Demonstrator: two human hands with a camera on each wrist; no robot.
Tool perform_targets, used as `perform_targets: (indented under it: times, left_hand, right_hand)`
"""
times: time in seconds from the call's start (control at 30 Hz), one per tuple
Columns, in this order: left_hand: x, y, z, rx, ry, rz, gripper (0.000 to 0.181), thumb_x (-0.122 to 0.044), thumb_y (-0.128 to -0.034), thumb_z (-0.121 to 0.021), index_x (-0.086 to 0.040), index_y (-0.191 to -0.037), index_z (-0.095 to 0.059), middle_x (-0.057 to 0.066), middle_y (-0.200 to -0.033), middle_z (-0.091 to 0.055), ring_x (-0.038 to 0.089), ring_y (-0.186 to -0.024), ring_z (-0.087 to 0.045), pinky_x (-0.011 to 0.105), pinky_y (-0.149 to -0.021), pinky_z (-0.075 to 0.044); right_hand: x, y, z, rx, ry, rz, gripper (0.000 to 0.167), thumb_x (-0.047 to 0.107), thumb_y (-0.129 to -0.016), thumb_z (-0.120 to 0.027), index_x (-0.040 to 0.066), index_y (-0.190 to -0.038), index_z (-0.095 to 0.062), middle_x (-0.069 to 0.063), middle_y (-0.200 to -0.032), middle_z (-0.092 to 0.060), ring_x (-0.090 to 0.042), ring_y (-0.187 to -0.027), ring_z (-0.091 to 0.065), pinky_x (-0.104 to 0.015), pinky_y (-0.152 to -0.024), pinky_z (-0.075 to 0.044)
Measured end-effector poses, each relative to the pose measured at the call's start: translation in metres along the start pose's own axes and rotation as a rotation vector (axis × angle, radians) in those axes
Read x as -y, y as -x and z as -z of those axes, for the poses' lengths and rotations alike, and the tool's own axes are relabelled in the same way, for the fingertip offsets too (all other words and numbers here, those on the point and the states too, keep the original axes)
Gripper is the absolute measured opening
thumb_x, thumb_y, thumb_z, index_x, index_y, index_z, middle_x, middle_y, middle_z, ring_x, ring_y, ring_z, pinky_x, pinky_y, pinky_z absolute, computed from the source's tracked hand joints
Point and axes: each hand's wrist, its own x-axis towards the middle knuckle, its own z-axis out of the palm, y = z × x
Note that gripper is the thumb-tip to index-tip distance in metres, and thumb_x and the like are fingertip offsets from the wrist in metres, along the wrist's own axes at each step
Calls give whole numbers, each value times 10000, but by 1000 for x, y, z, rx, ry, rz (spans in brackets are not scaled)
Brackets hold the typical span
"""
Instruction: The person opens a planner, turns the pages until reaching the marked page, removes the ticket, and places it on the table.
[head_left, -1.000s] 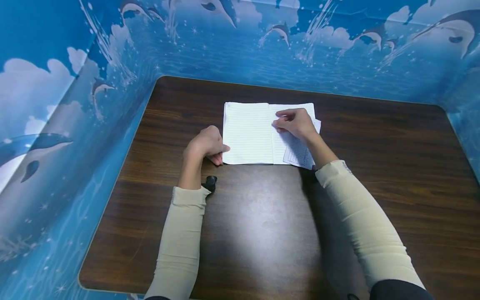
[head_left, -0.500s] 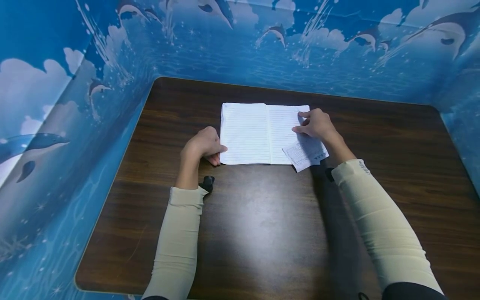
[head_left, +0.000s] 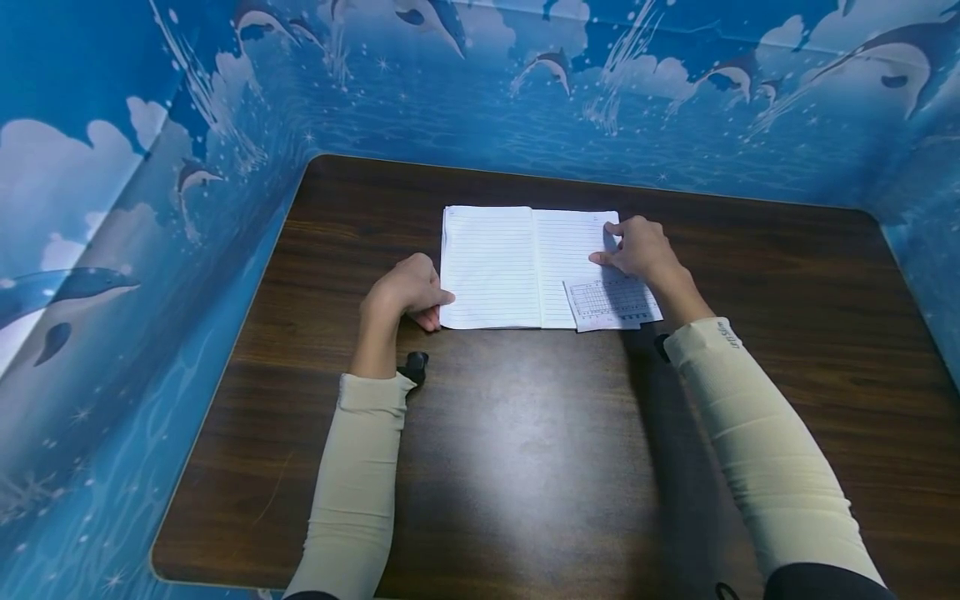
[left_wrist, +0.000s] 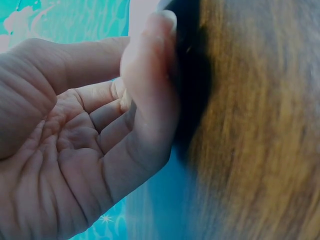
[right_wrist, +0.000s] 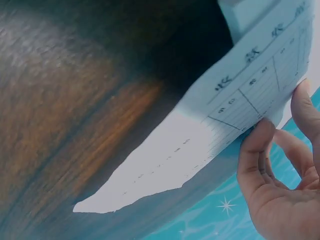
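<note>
An open notebook (head_left: pixel 491 267) with blank ruled pages lies near the table's far edge. My left hand (head_left: pixel 405 287) grips its left edge, the thumb on top of the page and the fingers curled beside and beneath. Over the lower right page lies a printed paper slip (head_left: pixel 609 302) with a table of rows, sticking out past the notebook's right side. My right hand (head_left: pixel 647 252) is at the right page just above the slip, thumb and index finger apart. The right wrist view shows the slip (right_wrist: pixel 235 110) close against these fingertips; whether they touch it I cannot tell.
The dark wood table (head_left: pixel 525 450) extends toward me and to both sides. A blue curtain (head_left: pixel 465 117) printed with dolphins surrounds its back and left. A small black device (head_left: pixel 417 367) sits at my left wrist.
My right hand has moved right from the page's middle to its right edge and let the slip go. The slip has turned to lie straighter on the page. My left hand stays put.
</note>
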Motion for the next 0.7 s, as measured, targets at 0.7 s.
perform_targets:
  times: [0.7]
  left_hand:
    - [0,1,0,1,-15,10,326,-131,-1088,-635,22,-805,-683,60,-609,-687,118,-506,-676,254,-576,-609]
  right_hand:
    - [2,1,-3,-58,-38,-13,513,181,-1037,-740,-7,-1493,-601,-286,-1509,-557,-391,-1222,-567,-550,-1079,-501]
